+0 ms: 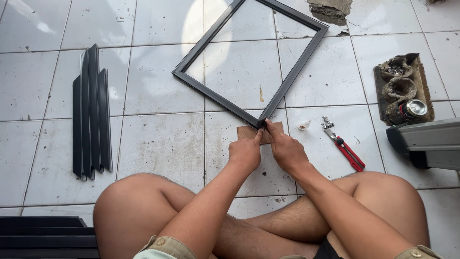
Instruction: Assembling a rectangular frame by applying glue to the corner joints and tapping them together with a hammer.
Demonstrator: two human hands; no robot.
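Here both the left hand [245, 152] and the right hand [286, 149] pinch (fingers closed) the black frame's [297, 69] corner.

From my remote seat this reads as an informal workshop set up on the floor of a house or yard, not a fitted shop. The white tiled floor [158, 144] is grimy, with a broken patch [330, 9] at the top. Cut dark frame profiles [91, 115] lie at the left, more stacked at lower left [43, 237]. A red utility knife [347, 151] and a tray of dirty pots [402, 88] sit at the right.
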